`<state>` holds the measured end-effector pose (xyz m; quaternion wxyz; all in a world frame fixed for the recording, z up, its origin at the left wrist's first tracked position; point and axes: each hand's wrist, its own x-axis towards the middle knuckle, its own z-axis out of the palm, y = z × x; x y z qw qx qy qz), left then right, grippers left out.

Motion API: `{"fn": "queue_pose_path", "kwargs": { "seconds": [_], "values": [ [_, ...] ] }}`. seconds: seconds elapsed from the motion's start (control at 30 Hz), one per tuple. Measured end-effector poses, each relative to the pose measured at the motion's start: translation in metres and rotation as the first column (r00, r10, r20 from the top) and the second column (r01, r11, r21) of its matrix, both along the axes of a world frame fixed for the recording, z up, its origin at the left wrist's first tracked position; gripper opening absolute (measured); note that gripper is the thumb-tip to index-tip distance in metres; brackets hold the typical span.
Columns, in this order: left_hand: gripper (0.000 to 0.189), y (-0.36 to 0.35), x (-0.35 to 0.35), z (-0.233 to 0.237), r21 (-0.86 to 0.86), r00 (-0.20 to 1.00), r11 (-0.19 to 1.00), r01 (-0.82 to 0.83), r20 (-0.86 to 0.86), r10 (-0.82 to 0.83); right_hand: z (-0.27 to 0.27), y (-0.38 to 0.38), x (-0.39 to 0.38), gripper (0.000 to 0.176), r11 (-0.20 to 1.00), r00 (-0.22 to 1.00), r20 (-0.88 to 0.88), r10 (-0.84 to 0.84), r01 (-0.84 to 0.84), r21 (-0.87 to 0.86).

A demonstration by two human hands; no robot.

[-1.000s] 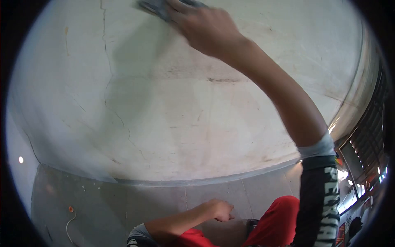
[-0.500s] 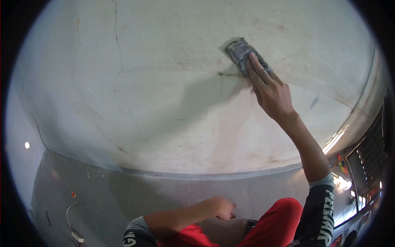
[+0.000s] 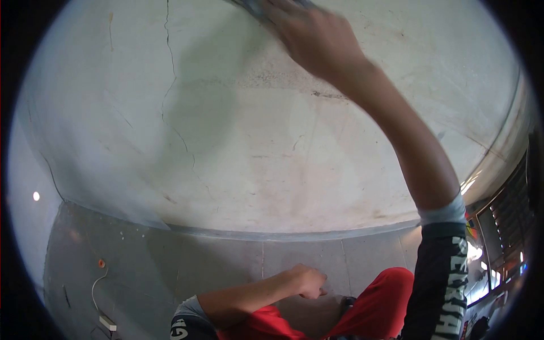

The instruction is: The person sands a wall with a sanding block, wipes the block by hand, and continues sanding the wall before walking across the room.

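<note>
High on the pale, stained wall [image 3: 243,130], my right hand [image 3: 320,42] presses a dark grey sanding pad [image 3: 252,8] flat against the surface. The top edge of the view cuts off most of the pad and the fingertips, and the hand is slightly blurred. Below it, a dark scuffed mark [image 3: 326,94] shows on the wall beside my forearm. My left hand [image 3: 309,281] hangs over the floor in front of my red-trousered legs [image 3: 379,300], its fingers curled in. Nothing shows in it.
A long crack [image 3: 171,73] runs down the wall's left part. On the grey tiled floor [image 3: 221,263] at left lie a white cable [image 3: 93,292] with an orange end and a small white block [image 3: 107,323]. A dark window frame [image 3: 490,249] stands at right.
My right hand has swept the pad up and to the left along the wall, partly out of view. My left hand has hardly moved.
</note>
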<state>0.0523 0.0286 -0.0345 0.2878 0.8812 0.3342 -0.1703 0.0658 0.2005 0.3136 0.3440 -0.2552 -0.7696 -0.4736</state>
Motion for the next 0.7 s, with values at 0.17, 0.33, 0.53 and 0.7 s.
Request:
{"fn": "queue_pose_path", "kwargs": {
  "seconds": [0.17,0.33,0.53,0.7],
  "values": [
    [0.050,-0.007,-0.009,0.008,0.011,1.000,1.000,-0.011,0.001,0.011,-0.109,-0.011,0.083,0.051,0.998,0.998,0.021,-0.060,0.060,-0.029],
    [0.051,-0.006,-0.011,0.011,0.026,1.000,1.000,-0.017,0.015,0.017,-0.075,-0.003,0.026,0.050,0.999,0.999,0.029,-0.043,0.044,-0.029],
    [0.051,0.002,-0.007,0.018,-0.022,0.995,0.998,-0.056,-0.089,0.053,0.028,-0.030,-0.109,0.049,0.983,0.996,0.037,-0.079,0.084,-0.162],
    [0.055,-0.002,-0.003,0.002,-0.029,0.999,1.000,-0.002,-0.047,0.000,-0.027,-0.012,-0.047,0.056,0.998,1.000,0.011,-0.027,0.028,-0.051]
  ]
}}
